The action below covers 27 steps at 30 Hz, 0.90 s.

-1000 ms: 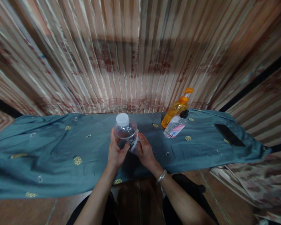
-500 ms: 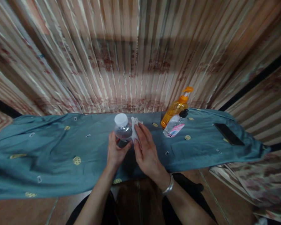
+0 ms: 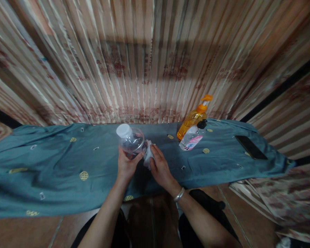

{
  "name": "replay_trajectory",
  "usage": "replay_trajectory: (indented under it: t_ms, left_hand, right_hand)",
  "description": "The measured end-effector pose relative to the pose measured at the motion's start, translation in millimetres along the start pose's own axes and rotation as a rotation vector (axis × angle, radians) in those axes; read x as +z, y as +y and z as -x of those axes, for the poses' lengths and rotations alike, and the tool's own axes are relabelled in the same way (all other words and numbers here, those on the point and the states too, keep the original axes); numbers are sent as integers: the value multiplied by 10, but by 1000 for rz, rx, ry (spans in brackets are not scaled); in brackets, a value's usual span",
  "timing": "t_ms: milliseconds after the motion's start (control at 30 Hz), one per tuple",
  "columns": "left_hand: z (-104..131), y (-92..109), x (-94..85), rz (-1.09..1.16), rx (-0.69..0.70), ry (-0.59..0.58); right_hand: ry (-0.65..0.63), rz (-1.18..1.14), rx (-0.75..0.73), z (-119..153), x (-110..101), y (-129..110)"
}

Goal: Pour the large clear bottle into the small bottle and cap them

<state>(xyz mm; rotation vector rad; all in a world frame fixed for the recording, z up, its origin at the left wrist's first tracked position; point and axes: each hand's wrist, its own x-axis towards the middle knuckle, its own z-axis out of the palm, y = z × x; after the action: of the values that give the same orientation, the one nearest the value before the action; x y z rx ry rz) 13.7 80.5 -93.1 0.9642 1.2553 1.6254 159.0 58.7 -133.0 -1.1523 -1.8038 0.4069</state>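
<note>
A clear plastic bottle (image 3: 134, 140) with a white cap is tilted, its cap toward the upper left. My left hand (image 3: 127, 164) is closed around the bottle's near side, thumb in front. Pressed against the bottle's right side is a crumpled white cloth or tissue (image 3: 148, 157); which of the two I cannot tell. My right hand (image 3: 160, 168), with a silver bangle on the wrist, grips this white piece, its fingers bent over it. The far side of the bottle and some fingertips are hidden.
An orange pump bottle (image 3: 190, 123) and a smaller clear bottle with a black pump and pink label (image 3: 192, 139) stand right of my hands. A dark phone (image 3: 250, 147) lies farther right on the green-blue cloth (image 3: 59, 165). A striped curtain (image 3: 134, 75) hangs behind.
The bottle has tipped further, its cap moving left. My right hand and the white piece have slid lower along the bottle's right side.
</note>
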Motion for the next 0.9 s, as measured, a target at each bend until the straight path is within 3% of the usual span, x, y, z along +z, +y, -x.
replay_trajectory:
  t_ms: [167,267,467,700,900]
  left_hand:
    - [-1,87,3,97,-43,7]
    - [6,136,-24,172,-97,-11]
    - [33,225,-95,315,-214,-73]
    - [2,267,-127,386,-252,-43]
    - [-29,271,-146,354,-140,15]
  right_hand:
    - [14,-69,52,-124,-120,74]
    - [-44,-217,131,-223,-256,135]
    - [-90,-713,545,-350,-457,127]
    - [-60,-1186,950,-308,-282,-186]
    - [-301,-1407,1208,-140,-186,-254]
